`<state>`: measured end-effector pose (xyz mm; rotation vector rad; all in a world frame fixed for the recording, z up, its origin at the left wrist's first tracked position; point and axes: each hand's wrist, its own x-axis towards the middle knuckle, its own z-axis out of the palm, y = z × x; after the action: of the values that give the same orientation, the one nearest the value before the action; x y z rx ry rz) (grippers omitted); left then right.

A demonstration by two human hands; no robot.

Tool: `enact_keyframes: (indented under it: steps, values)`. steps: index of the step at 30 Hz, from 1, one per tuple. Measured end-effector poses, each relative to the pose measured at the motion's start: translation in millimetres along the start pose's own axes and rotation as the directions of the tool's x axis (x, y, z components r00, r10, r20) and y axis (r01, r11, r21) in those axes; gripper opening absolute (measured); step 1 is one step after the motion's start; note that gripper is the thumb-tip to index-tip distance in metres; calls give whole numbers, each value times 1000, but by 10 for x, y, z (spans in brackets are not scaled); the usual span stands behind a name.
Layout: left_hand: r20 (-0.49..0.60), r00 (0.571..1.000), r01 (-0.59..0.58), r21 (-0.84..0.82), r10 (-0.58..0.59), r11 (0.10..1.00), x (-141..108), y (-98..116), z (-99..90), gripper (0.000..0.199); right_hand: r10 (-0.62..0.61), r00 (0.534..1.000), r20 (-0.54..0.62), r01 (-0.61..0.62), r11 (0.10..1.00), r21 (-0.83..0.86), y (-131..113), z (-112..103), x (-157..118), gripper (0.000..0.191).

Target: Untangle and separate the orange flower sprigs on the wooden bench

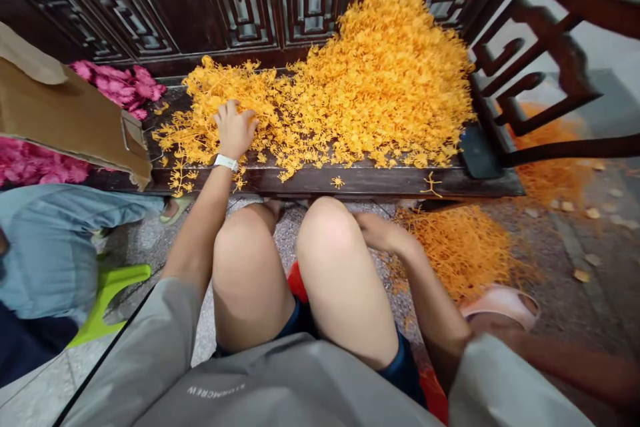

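My left hand (235,130), with a white band on the wrist, rests on the left part of a heap of small yellow-orange plastic flower pieces (395,73). Its fingers are spread and its fingertips touch the branching sprigs there. Beside my right knee hangs my right hand (383,232), below the bench edge. The knee hides its fingertips, so whether it holds anything is not visible. Loose pieces lie near the front edge, among them a small star-shaped flower (337,182) and a thin yellow stem piece (431,185).
The heap covers much of a dark wooden bench (300,180). A cardboard box (65,103) and pink flowers (123,88) are at left, near a seated person (50,247). A dark phone (480,152) lies at right. Orange stems (460,247) cover the floor by a pink slipper (505,303).
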<state>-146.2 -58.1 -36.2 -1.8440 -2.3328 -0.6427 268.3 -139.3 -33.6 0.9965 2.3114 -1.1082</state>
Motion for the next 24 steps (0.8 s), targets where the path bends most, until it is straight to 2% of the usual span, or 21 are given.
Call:
enact_keyframes:
  steps: [2, 3, 4, 5, 6, 8, 9, 10, 12, 14, 16, 21, 24]
  values:
    - [-26, 1000, -3, -29, 2, 1000, -14, -2, 61, 28, 33, 999, 17, -29, 983, -183, -236, -445, 303, 17]
    - [-40, 999, -11, -48, 9, 999, -27, -7, 79, 27, 4, 1000, -4, -5, 967, -253, -370, -671, 438, 19]
    - [-51, 999, -21, -68, 18, 997, -42, -14, 87, 27, -43, 998, -34, 31, 953, -301, -517, -885, 578, 23]
    - [-58, 998, -35, -87, 30, 996, -57, -25, 86, 28, -179, 973, -144, 132, 949, -287, -673, -1078, 734, 29]
    - [-59, 997, -52, -104, 47, 993, -71, -42, 76, 29, -276, 913, -300, 185, 936, -298, -831, -1244, 914, 33]
    - [-51, 996, -83, -115, 77, 990, -95, -96, 36, 36, -315, 759, -570, 134, 932, -337, -1120, -1481, 1344, 35]
    - [-45, 996, -85, -108, 81, 991, -105, -133, 11, 43, -306, 699, -647, 93, 935, -342, -1232, -1556, 1577, 42]
    - [-41, 997, -75, -93, 71, 993, -115, -175, -11, 52, -295, 683, -668, 64, 935, -348, -1315, -1608, 1807, 51]
    - [-40, 999, -12, -51, 10, 999, -134, -268, -34, 74, -293, 724, -624, 44, 923, -383, -1394, -1667, 2205, 56]
    - [-38, 997, 72, -16, -73, 997, -150, -355, -11, 94, -300, 783, -545, 58, 907, -417, -1388, -1693, 2464, 44]
    - [-26, 990, 137, -7, -137, 991, -159, -420, 54, 108, -306, 808, -503, 74, 900, -429, -1354, -1704, 2576, 32]
    - [-18, 980, 199, -44, -200, 979, -151, -475, 223, 117, -301, 780, -548, 65, 911, -408, -1284, -1753, 2516, 34]
    - [-22, 977, 209, -51, -211, 977, -150, -502, 269, 117, -256, 733, -630, 28, 937, -349, -1158, -1890, 2423, 33]
